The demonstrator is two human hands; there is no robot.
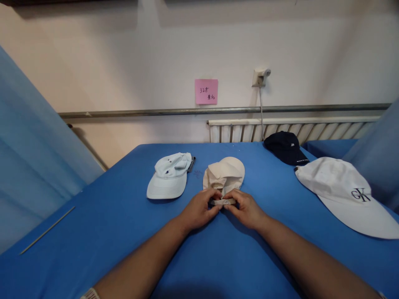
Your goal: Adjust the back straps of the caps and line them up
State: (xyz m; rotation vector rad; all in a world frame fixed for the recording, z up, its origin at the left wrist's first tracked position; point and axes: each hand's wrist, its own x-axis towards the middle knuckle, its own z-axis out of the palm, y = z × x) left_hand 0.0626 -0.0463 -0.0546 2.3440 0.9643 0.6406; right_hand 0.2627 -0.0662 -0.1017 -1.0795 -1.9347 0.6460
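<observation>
A beige baseball cap (229, 168) lies in the middle of the blue-covered table, its brim pointing away from me and its back strap toward me. My left hand (201, 207) pinches the left part of the strap between thumb and fingers. From the other side, my right hand (245, 207) pinches the strap too, and the two thumbs nearly meet at its middle. Whether the strap is fastened I cannot tell, since fingers cover part of it. Left of my hands sits a pale blue cap (170, 176) with its brim toward me.
A white cap with black letters (339, 187) lies at the right, a navy cap (283, 146) behind it. On the blue table cover (118, 207) a thin stick (46, 231) lies at left. Curtains hang at both sides; a radiator (237, 132) stands behind.
</observation>
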